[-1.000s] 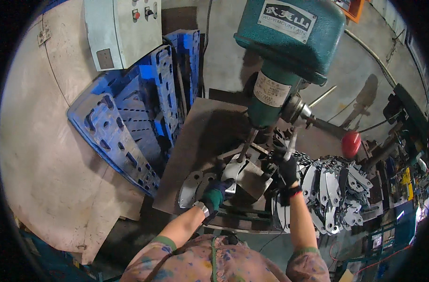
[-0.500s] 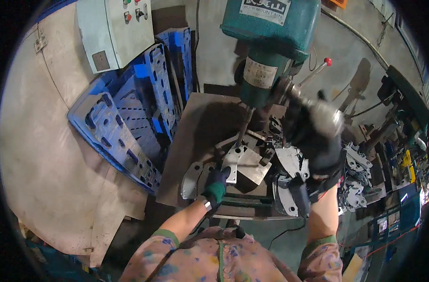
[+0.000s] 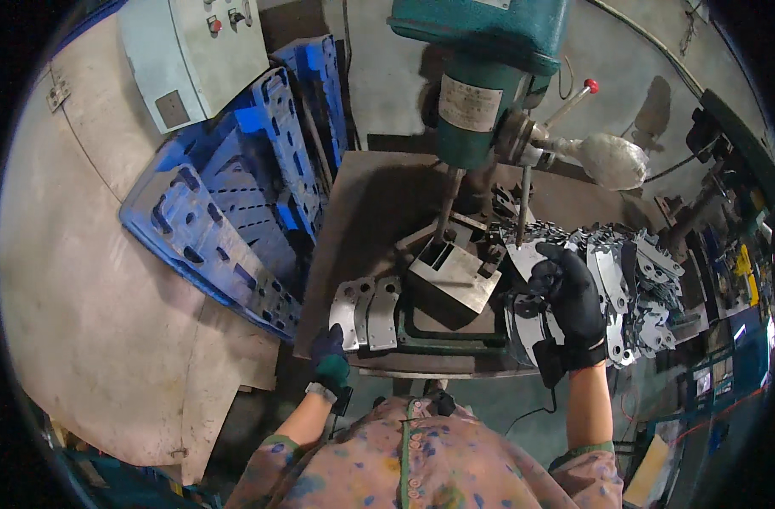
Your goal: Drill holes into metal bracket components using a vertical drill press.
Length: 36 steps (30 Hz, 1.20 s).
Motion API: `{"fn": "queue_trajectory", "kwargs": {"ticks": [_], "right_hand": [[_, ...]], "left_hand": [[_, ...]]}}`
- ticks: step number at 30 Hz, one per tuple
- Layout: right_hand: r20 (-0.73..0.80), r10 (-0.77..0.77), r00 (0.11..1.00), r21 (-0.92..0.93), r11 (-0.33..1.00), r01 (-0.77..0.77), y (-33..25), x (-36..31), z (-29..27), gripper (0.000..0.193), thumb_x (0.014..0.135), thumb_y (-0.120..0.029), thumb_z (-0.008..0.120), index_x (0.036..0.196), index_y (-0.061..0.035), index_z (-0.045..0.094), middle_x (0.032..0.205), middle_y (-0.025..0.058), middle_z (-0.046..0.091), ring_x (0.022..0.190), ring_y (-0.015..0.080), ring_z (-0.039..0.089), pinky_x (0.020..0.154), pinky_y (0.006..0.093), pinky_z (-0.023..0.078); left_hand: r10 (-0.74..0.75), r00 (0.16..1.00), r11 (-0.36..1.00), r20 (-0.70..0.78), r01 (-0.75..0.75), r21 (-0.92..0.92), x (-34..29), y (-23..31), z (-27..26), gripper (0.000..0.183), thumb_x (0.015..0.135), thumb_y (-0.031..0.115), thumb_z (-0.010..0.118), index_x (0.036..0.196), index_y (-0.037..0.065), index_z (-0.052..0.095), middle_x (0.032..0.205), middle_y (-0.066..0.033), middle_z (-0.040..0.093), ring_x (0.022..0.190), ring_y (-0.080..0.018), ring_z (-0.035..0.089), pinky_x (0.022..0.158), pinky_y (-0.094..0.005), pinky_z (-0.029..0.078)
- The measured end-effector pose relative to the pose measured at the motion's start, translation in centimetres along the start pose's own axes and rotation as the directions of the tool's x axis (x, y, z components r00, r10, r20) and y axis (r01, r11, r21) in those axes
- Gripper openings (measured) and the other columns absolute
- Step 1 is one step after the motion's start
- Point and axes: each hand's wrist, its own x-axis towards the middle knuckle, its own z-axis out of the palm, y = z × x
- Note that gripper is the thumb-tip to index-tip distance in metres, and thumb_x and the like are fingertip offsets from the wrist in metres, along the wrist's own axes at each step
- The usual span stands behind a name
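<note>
My left hand (image 3: 329, 349), in a dark glove with a green cuff, pinches the lower end of a curved grey metal plate (image 3: 346, 307). That plate lies at the left of a short row, alongside two more metal plates (image 3: 385, 316). Over the right side of the table is my right hand (image 3: 569, 297), black-gloved, its fingers bent and apart above loose metal plates (image 3: 523, 263); nothing shows in its grasp. Between the hands sits a steel block fixture (image 3: 457, 278) beneath the spindle (image 3: 448, 208) of a green drill press (image 3: 481, 89). No plate lies on the fixture's top.
A heap of metal plates (image 3: 651, 297) covers the table's right side. The press's feed lever carries a wrapped grip (image 3: 612, 161) and a red knob (image 3: 591, 86). Blue plastic pallets (image 3: 209, 229) lean left of the table (image 3: 345, 220), under a grey control box (image 3: 196, 64).
My left hand has moved left with the plate from the fixture to the row. My right hand has let go of the feed lever and come down over the loose plates.
</note>
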Motion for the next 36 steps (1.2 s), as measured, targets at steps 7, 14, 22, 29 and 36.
{"fn": "queue_trajectory", "kwargs": {"ticks": [7, 14, 22, 29, 36], "right_hand": [[-0.263, -0.218, 0.940, -0.548, 0.835, 0.041, 0.5, -6.5, -7.6, 0.044, 0.119, -0.033, 0.053, 0.137, 0.0028, 0.071, 0.101, 0.0078, 0.077, 0.090, 0.0164, 0.075, 0.080, 0.0312, 0.058], [-0.222, -0.401, 0.889, -0.944, 0.316, -0.093, 8.4, -12.7, -17.3, 0.050, 0.103, -0.027, 0.078, 0.145, -0.0022, 0.066, 0.128, 0.0147, 0.076, 0.112, 0.0252, 0.073, 0.093, 0.0376, 0.058], [0.060, -0.326, 0.943, -0.953, -0.301, -0.043, 11.7, -14.3, -17.3, 0.075, 0.087, -0.038, 0.086, 0.151, -0.0089, 0.061, 0.137, 0.0212, 0.069, 0.123, 0.0444, 0.066, 0.106, 0.0603, 0.050], [0.002, -0.298, 0.955, -0.938, -0.330, -0.101, 9.7, -1.7, -15.8, 0.080, 0.087, -0.040, 0.086, 0.154, -0.0087, 0.058, 0.130, 0.0222, 0.069, 0.117, 0.0434, 0.067, 0.094, 0.0572, 0.053], [0.045, -0.259, 0.965, -0.844, -0.527, -0.102, 16.0, 3.1, -24.4, 0.030, 0.099, -0.024, 0.068, 0.124, -0.0082, 0.071, 0.089, 0.0157, 0.076, 0.085, 0.0381, 0.075, 0.073, 0.0547, 0.055]], "left_hand": [[-0.113, 0.980, 0.956, 0.161, 0.063, 0.288, -0.2, 3.5, 3.6, 0.060, 0.111, 0.037, 0.061, 0.157, -0.002, 0.055, 0.154, -0.0284, 0.064, 0.141, -0.0468, 0.061, 0.116, -0.0530, 0.049], [0.030, 0.984, 0.897, 0.177, -0.104, 0.429, 1.7, 2.3, 3.3, 0.054, 0.111, 0.034, 0.064, 0.153, 0.002, 0.060, 0.151, -0.0258, 0.067, 0.139, -0.0427, 0.063, 0.116, -0.0504, 0.051], [0.163, 0.986, 0.970, -0.039, -0.153, 0.189, 3.8, 6.5, 2.0, 0.046, 0.110, 0.031, 0.068, 0.149, 0.006, 0.066, 0.148, -0.0229, 0.069, 0.138, -0.0381, 0.066, 0.115, -0.0475, 0.052], [0.394, 0.917, 0.908, 0.066, -0.377, -0.184, -0.6, 17.6, 2.9, 0.041, 0.109, 0.028, 0.072, 0.145, 0.009, 0.072, 0.145, -0.0203, 0.072, 0.136, -0.0340, 0.068, 0.115, -0.0450, 0.053], [0.330, 0.813, 0.932, 0.480, -0.200, -0.303, -2.9, 18.8, 4.6, 0.031, 0.110, 0.027, 0.069, 0.135, 0.011, 0.076, 0.128, -0.0158, 0.080, 0.117, -0.0330, 0.077, 0.100, -0.0456, 0.060]]}}
